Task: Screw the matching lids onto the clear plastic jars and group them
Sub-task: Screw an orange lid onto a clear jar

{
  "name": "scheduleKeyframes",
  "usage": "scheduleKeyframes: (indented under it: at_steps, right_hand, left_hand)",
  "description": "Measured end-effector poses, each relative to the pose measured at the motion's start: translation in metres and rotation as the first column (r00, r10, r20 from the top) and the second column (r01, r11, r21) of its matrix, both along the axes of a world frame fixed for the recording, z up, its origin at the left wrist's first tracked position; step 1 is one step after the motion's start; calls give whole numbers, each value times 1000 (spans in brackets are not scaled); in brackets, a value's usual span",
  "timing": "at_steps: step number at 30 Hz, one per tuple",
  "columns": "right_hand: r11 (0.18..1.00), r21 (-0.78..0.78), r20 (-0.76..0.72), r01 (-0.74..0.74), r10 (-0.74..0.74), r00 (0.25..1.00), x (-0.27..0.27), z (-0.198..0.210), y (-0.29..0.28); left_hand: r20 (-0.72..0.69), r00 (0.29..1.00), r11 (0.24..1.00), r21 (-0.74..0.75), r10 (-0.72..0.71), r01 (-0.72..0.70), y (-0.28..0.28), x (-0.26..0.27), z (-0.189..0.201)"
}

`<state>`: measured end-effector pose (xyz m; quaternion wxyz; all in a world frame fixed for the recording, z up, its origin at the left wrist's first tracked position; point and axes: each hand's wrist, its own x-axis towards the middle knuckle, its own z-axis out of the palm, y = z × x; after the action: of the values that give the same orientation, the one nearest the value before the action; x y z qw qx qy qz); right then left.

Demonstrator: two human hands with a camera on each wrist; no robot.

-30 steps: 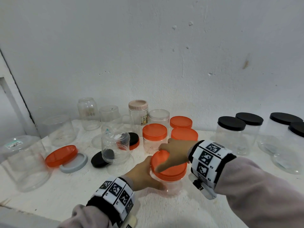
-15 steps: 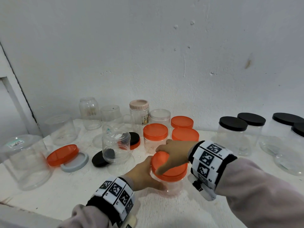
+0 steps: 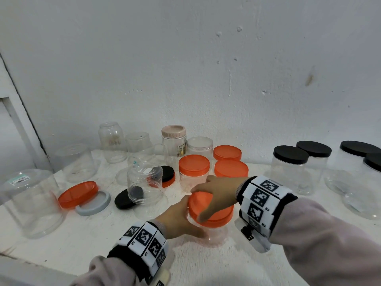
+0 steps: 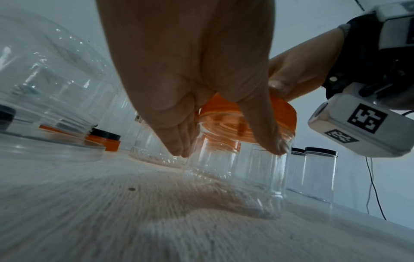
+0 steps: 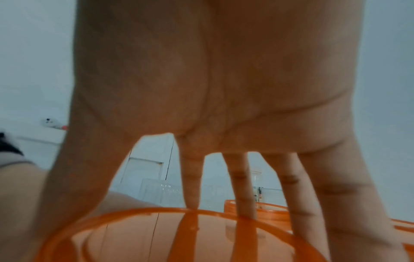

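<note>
A small clear jar [image 3: 216, 234] stands near the table's front, an orange lid [image 3: 212, 211] on its mouth. My left hand [image 3: 179, 219] wraps its fingers and thumb round the jar [image 4: 235, 170] just under the lid [image 4: 284, 113]. From above, my right hand [image 3: 216, 193] covers the lid, with spread fingers [image 5: 190, 186] reaching down over the orange rim [image 5: 156, 212] and gripping it. Behind stand three jars with orange lids [image 3: 193, 166]. Jars with black lids [image 3: 290, 154] are grouped at the right.
To the left lie a loose orange lid [image 3: 78, 194], a grey lid [image 3: 92, 205], a black lid [image 3: 123, 200] and several open clear jars [image 3: 144, 182], one large [image 3: 31, 203]. A pink-lidded jar [image 3: 174, 141] stands by the back wall. The table's front edge runs just below my wrists.
My right hand has turned slightly on the orange lid, fingers creeping round its rim. The left hand and jar stay in place.
</note>
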<state>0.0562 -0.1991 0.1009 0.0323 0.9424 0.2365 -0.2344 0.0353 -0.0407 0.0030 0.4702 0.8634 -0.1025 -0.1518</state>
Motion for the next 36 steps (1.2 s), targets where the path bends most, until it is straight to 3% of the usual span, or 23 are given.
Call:
scheduleKeyframes:
  at_steps: [4, 11, 18, 27, 36]
  right_hand:
    - [997, -40, 63, 66, -64, 996, 0, -3, 0]
    - [999, 5, -33, -43, 43, 999, -1, 2, -2]
    - [998, -19, 89, 62, -60, 994, -3, -11, 1]
    - [1000, 16, -22, -2, 2, 1000, 0, -2, -2]
    - [998, 16, 79, 55, -56, 995, 0, -14, -2]
  left_hand:
    - [-10, 1000, 1000, -2, -1, 1, 0, 0, -1]
    - [1, 1000, 1000, 4, -11, 11, 0, 0, -1]
    - [12, 1000, 999, 37, 11, -12, 0, 0, 0]
    - [2, 1000, 1000, 24, 12, -12, -1, 0, 0]
    - [4, 1000, 1000, 9, 9, -9, 0, 0, -1]
